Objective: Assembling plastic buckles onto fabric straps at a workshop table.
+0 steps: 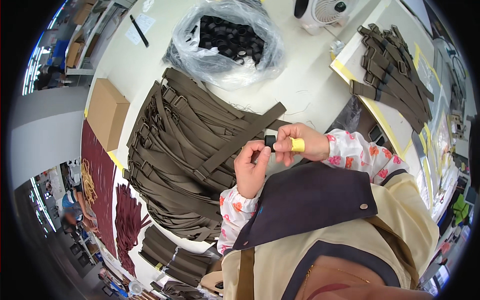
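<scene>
A small black band-shaped loop (270, 140) is held between my two hands, above the near edge of a strap pile. My left hand (251, 167) pinches it from the left with thumb and forefinger. From the right, my right hand (304, 141) grips it between thumb and curled fingers, and yellow tape (297, 145) wraps one of its fingers. Just left of the hands spreads a big heap of olive-brown webbing straps (175, 150), some fitted with metal buckles. One strap (245, 137) lies diagonally across the top; whether its end passes into the loop I cannot tell.
A clear plastic bag (270, 55) of black loops (230, 40) stands at the far side. Buckled straps (390, 70) lie on a raised board at right, near a white fan (325, 12). To the left are a cardboard box (107, 115) and maroon straps (131, 220). Someone (75, 210) sits beyond.
</scene>
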A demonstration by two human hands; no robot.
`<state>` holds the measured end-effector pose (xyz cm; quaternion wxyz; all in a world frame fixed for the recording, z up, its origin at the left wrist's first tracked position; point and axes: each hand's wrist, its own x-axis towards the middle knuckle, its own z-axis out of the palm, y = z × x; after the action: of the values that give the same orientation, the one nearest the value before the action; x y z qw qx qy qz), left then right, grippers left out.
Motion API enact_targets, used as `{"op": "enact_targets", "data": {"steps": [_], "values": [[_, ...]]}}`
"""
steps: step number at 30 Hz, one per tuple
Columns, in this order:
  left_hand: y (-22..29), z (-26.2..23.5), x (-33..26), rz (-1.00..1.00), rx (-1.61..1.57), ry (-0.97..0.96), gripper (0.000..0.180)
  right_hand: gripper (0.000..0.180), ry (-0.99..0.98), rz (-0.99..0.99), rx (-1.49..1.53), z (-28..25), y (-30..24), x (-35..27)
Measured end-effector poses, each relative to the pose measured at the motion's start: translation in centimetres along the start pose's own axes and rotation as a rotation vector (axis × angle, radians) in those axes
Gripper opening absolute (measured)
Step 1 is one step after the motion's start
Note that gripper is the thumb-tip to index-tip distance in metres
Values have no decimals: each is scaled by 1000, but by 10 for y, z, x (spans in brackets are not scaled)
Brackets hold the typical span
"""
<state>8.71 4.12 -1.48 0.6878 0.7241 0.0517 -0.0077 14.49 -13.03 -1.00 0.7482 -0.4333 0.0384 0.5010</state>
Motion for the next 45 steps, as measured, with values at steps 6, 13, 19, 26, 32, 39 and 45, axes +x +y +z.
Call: {"op": "enact_targets", "data": {"steps": [6,13,19,26,32,39,45], "values": [[3,2,-12,-161,-94,-234,10,23,-51,-155,-330,-11,-6,-11],[-5,26,-24,26,241,-302,10,19,-109,-82,-386,-36,16,-27],[-67,41,45,371,721,-113,32,20,225,-138,-380,-63,48,-29],[-80,31,82,232,866,-136,39,21,367,-148,-278,-86,44,-36],[-17,31,51,506,640,-109,32,28,429,-302,262,-74,11,-23],[-5,23,26,722,750,-69,26,25,329,-225,365,-43,15,-20],[7,12,18,829,808,-283,19,24,279,-115,137,-30,25,-20]]}}
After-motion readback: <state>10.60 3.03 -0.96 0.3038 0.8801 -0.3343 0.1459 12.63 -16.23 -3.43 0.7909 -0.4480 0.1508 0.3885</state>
